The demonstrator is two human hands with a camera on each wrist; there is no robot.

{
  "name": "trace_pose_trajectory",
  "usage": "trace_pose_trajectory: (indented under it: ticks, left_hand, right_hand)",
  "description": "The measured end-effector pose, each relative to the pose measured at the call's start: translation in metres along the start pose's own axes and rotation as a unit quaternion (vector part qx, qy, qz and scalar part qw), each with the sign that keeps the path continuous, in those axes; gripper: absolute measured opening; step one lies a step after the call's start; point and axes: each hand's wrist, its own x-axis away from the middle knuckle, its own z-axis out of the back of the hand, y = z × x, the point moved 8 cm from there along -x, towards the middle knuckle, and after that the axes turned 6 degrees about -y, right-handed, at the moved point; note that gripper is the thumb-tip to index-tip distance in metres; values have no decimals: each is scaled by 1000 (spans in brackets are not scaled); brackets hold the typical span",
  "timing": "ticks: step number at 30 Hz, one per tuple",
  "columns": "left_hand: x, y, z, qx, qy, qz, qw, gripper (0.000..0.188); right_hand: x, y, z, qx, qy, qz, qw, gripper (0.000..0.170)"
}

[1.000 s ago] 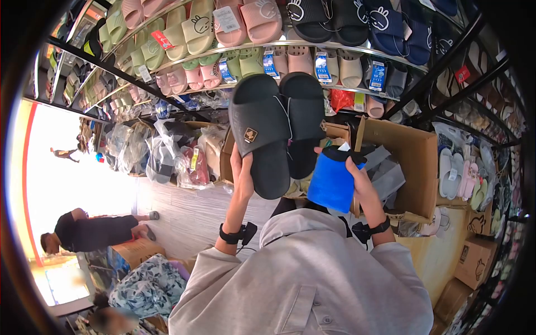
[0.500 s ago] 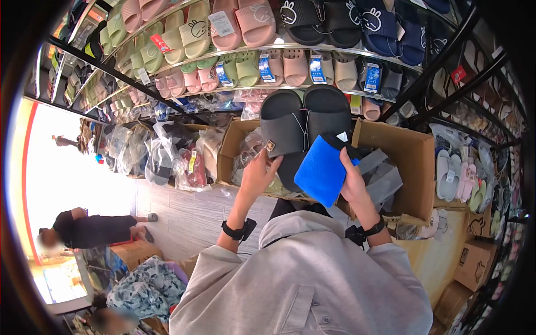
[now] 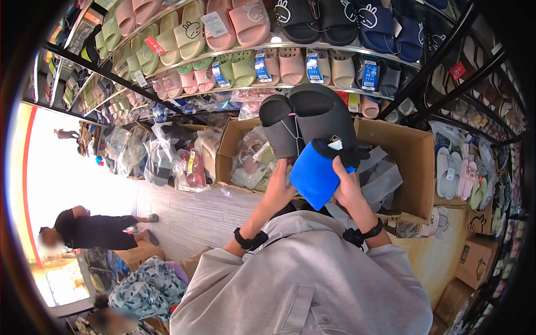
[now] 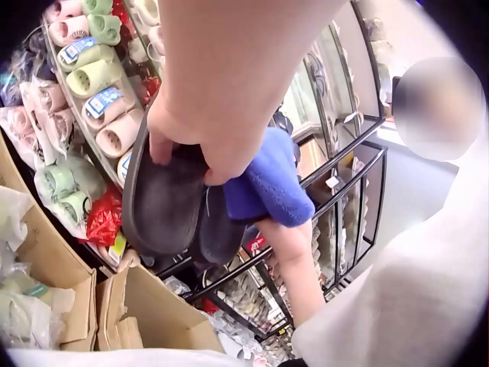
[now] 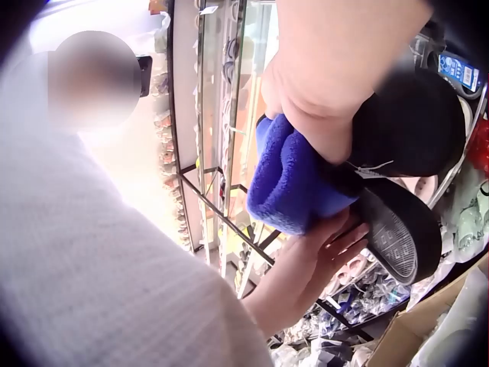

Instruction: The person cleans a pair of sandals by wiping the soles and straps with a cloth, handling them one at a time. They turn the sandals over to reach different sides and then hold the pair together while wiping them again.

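Observation:
A pair of black slide sandals (image 3: 319, 114), tied together by a thin cord, is held up in front of the shelves. My left hand (image 3: 278, 187) grips the lower end of the pair from the left. My right hand (image 3: 349, 187) pinches a blue plush cloth (image 3: 314, 177) with a black edge and a white tag. In the head view the cloth overlaps the lower part of the slides. From the right wrist, the left fingers (image 5: 348, 238) show under the cloth by one textured sole (image 5: 390, 237). The left wrist view shows the left thumb and fingers over a slide (image 4: 164, 202).
Shelves of pink, green, black and navy slides (image 3: 251, 25) rise ahead. Below stand an open cardboard box (image 3: 410, 167) and another box (image 3: 226, 153) with bagged footwear. Bagged shoes (image 3: 162, 159) lie to the left. A person in dark clothes (image 3: 100, 229) is further left.
The slides have turned and tilted, moving right from where they were a second ago. My left hand has shifted right along their lower end. The blue cloth has come left, across the slides.

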Motion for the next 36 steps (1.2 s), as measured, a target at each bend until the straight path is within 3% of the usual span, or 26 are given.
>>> trace_pose_trajectory:
  ticks: [4,8,10,12,15,17,18,21,23,24,27,29,31,32,33,35,36]
  left_hand:
    - [0,-35,-7,92,104,61,989,79]
    - [12,-124,-39,-2,-2,45,999,76]
    - [13,-116,-26,10,11,49,999,75]
    - [8,-106,-10,125,86,87,985,74]
    - [-7,-80,14,225,240,-5,944,60]
    - [-13,-67,28,159,254,-30,954,57]
    - [-16,-59,37,126,261,-42,956,55]
    - [-23,-26,58,26,283,-81,955,50]
    - [-28,-12,65,28,278,-34,960,49]
    - [-28,-5,68,1,266,-34,963,49]
    - [-26,0,74,-66,248,-46,965,45]
    - [-27,3,78,-51,230,-46,971,43]
    - [-28,6,80,-42,206,-48,976,42]
    - [-29,6,80,-38,191,-50,980,42]
    - [-30,6,78,-40,175,-52,982,42]
    - [-33,6,75,-42,141,-56,987,42]
    - [-33,11,74,-75,136,-77,985,43]
  right_hand:
    - [9,13,-10,99,-39,-5,994,46]
    - [17,11,-31,166,-83,17,982,42]
    - [19,9,-37,178,-119,20,977,41]
    - [22,8,-43,176,-127,1,976,41]
    - [26,1,-60,210,-149,-26,966,40]
    - [25,0,-67,261,-171,-23,950,41]
    - [26,12,-58,264,-156,-81,949,43]
    - [18,-8,-88,283,-203,-12,937,42]
    - [17,-19,-91,286,-193,-27,938,44]
    - [18,-22,-89,286,-187,-35,939,45]
    - [27,-34,-28,351,-40,-89,931,46]
    - [35,-78,-28,345,108,-40,932,46]
    - [26,-107,-15,287,164,117,936,42]
    - [23,-122,-16,299,173,162,925,40]
    - [17,-131,0,387,161,180,890,43]
    - [10,-149,-36,535,135,291,782,45]
    - [8,-156,-66,618,96,351,697,48]
